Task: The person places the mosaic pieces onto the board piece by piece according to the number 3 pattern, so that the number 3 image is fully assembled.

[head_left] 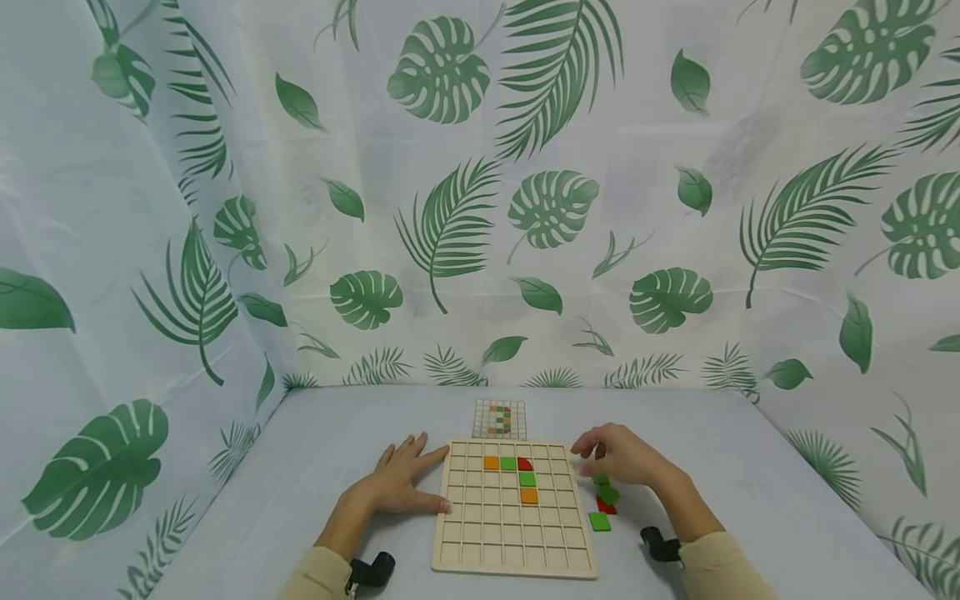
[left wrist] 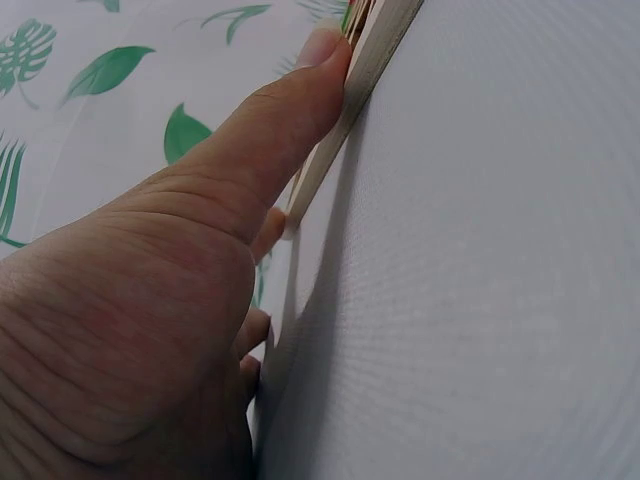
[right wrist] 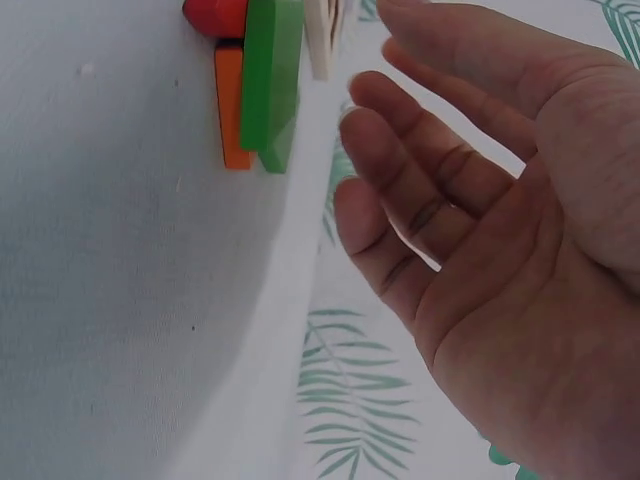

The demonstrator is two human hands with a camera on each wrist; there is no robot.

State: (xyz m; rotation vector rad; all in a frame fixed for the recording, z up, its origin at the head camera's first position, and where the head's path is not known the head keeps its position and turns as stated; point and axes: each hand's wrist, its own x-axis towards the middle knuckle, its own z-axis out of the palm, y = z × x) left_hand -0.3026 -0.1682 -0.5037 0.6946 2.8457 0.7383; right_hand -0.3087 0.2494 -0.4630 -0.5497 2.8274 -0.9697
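A wooden grid board [head_left: 487, 533] lies on the table, with several coloured tiles in its upper cells: an orange tile [head_left: 491, 462], a green tile [head_left: 508, 463] and a red tile with a rounded corner [head_left: 525, 464] in a row. Below the row's right end sit a green one and an orange one. My left hand [head_left: 397, 483] is spread at the board's left side, its thumb [left wrist: 300, 90] on the edge. Over a small pile of loose tiles, right of the board, hovers my right hand [head_left: 622, 454], fingers loosely bent around nothing. In the right wrist view, green [right wrist: 258, 90], orange [right wrist: 230, 110] and red pieces [right wrist: 215, 15] show.
Behind the board lies a small card [head_left: 500, 408] printed with a grid and coloured squares. One loose green tile [head_left: 599, 522] lies nearer the front, by the board's right edge. A leaf-patterned cloth [head_left: 465, 342] hangs behind and beside the pale table.
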